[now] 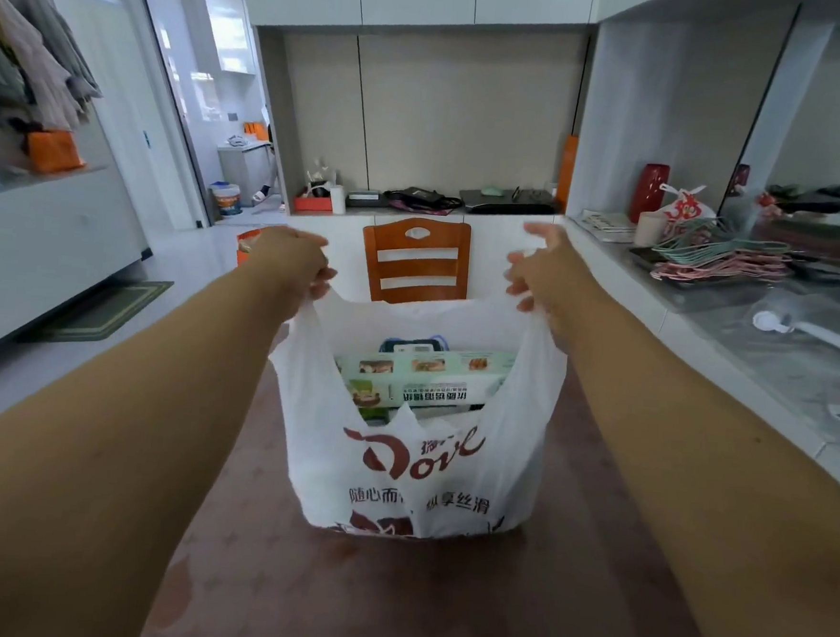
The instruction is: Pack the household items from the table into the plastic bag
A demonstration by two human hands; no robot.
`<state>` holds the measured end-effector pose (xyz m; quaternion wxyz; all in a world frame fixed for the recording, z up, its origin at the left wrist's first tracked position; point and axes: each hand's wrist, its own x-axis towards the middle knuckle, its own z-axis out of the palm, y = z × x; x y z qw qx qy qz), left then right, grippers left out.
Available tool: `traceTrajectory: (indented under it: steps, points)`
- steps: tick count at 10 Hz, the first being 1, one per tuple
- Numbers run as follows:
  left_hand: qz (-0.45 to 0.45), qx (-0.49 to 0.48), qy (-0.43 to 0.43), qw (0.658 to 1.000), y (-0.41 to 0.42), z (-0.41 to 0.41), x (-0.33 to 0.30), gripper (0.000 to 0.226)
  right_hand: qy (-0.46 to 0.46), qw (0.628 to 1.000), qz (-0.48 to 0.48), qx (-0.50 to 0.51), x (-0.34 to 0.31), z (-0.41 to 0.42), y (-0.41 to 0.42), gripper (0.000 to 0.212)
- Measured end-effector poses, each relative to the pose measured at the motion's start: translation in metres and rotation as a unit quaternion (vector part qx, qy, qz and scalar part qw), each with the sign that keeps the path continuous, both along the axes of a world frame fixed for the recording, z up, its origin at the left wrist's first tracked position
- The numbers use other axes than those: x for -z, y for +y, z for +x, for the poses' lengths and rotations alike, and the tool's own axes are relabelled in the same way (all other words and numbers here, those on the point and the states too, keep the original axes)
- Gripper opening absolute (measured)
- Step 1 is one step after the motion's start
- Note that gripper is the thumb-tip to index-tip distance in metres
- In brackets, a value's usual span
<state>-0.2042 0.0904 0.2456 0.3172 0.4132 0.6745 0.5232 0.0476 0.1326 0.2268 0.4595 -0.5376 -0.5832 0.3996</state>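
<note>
1. Plastic bag point(412, 472) standing upright on the brown table point(388, 604), dead centre, straight out in front of both arms and just this side of the wooden chair point(414, 260).
2. Left hand point(295, 260) up and to the left of the bag's mouth, fingers curled tight round the left handle loop. Solid grip by the look of it.
3. Right hand point(540, 272) up and to the right of the mouth, pinching the right handle loop with the lower fingers, upper fingers sticking out looser. Holding plastic though, not empty.
4. Handles pulled apart, so the mouth gapes wide between the two hands. Bottom of the bag looks to be sitting on the table, but hard to say if any weight is off it.
5. Long green box point(426, 381) inside the bag, lying crosswise, long axis running handle to handle, top edge poking up near the rim. Something dark with a blue edge point(413, 345) tucked behind it, too hidden to name.
6. Key relation: both hands about level and equally near, one each side of the bag, load hanging below and between. Neither arm favoured.
7. Best guess: packing pretty much done, nothing left on the table near the bag. Probably a straight lift or bringing the handles together, watching that crosswise box doesn't snag the rim.
</note>
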Motion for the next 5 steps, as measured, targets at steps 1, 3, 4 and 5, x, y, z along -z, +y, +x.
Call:
traceTrajectory:
  steps: [1,3,4,5]
  points:
    - [-0.077,0.002,-0.012,0.997,0.002,-0.002,0.024,0.030,-0.113,0.991,-0.064,-0.030,0.017,-0.001,-0.002,0.049]
    - [-0.092,0.048,0.044,0.994,-0.002,-0.002,0.029,0.034,-0.142,0.983,-0.110,-0.030,0.024,0.001,-0.007,0.051]
    - [-0.112,0.033,0.085,0.990,-0.004,0.000,0.026,0.038,-0.171,0.979,-0.112,-0.015,0.022,0.001,-0.009,0.061]
    - [-0.117,0.001,0.188,0.975,-0.009,0.000,0.025,0.046,-0.245,0.968,-0.061,0.008,0.015,0.001,-0.013,0.067]
